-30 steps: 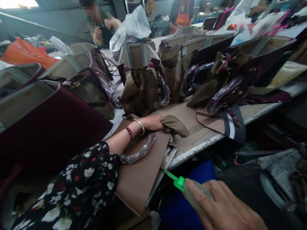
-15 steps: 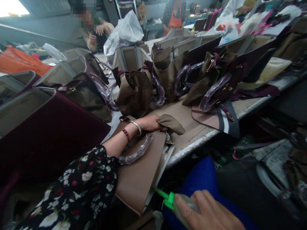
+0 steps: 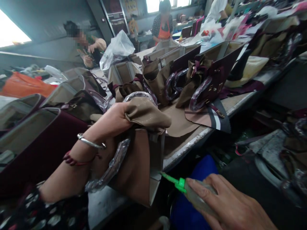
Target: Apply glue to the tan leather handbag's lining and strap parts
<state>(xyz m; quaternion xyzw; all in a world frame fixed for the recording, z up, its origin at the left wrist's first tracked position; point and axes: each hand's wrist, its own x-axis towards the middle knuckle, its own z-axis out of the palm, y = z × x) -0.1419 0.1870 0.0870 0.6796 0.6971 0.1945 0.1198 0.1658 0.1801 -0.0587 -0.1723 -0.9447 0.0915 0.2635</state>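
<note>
We log the nearest bag (image 3: 136, 166) at centre front, by the near edge of the bench (image 3: 181, 156), its handle (image 3: 111, 166) before it; the left hand (image 3: 116, 116) is at its top, in the fabric (image 3: 150, 113); the right hand (image 3: 225, 198) lies right of it, outside the bench edge, around a bottle (image 3: 200, 196), nozzle tip at the bag's right side, contact unclear; a larger bag (image 3: 57, 140) stands left; behind, we note more bags (image 3: 153, 73) across the bench; right, a panel (image 3: 198, 118) overhangs the edge, partly under another bag (image 3: 216, 76); a plastic sack (image 3: 117, 49) sits behind the middle bags.
</note>
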